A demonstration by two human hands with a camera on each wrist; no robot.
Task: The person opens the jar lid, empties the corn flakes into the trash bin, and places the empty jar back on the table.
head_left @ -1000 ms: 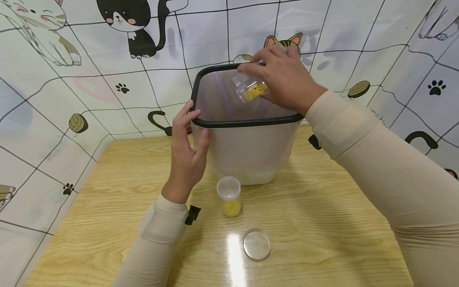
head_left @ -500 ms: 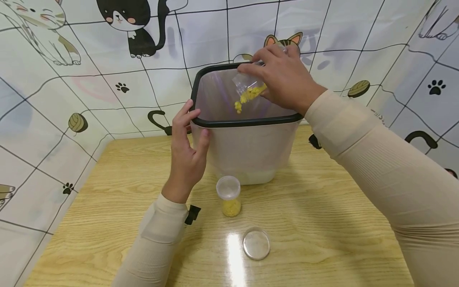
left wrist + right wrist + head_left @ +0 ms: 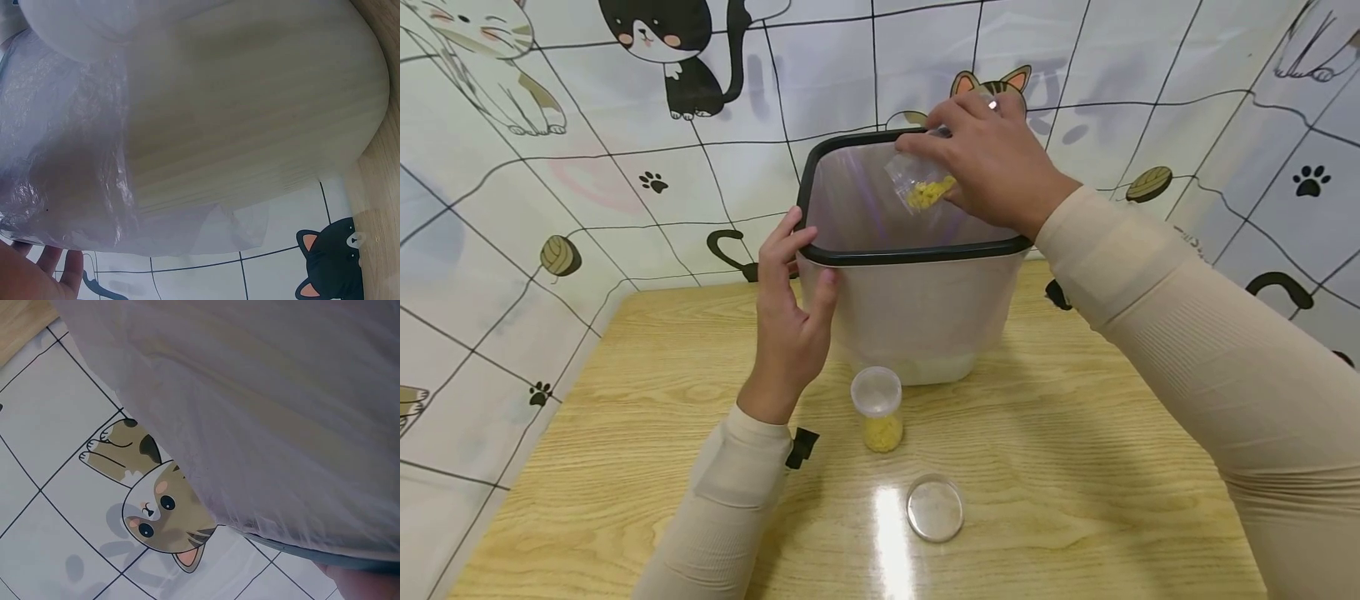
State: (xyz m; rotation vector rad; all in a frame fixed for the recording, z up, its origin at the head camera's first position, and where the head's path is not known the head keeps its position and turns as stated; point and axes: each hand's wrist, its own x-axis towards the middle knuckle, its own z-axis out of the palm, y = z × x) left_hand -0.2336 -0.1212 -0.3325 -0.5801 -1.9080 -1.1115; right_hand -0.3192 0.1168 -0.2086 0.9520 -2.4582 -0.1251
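Observation:
In the head view my right hand (image 3: pixel 992 162) holds a small clear plastic container (image 3: pixel 910 175) tilted over the mouth of a trash can. Yellow pieces (image 3: pixel 928 193) lie inside it near its opening; my fingers hide its rear part. The trash can (image 3: pixel 917 312) is pale, lined with a thin bag and topped by a black rim (image 3: pixel 917 255). My left hand (image 3: pixel 793 325) grips its left front corner, fingers at the rim and thumb against the front. The left wrist view shows those fingers (image 3: pixel 53 259) beside the liner bag (image 3: pixel 75 144).
A clear jar (image 3: pixel 877 408) with yellow bits at its bottom stands before the trash can. Closer to me, a round clear lid (image 3: pixel 935 508) lies flat on the wooden table (image 3: pixel 1097 467). Behind rises a wall covering (image 3: pixel 820 75) printed with cats.
Half a second ago yellow pieces were dropping from the tilted container into the trash can. Now none show in the air, and somewhat fewer seem to remain inside. Both hands have hardly moved.

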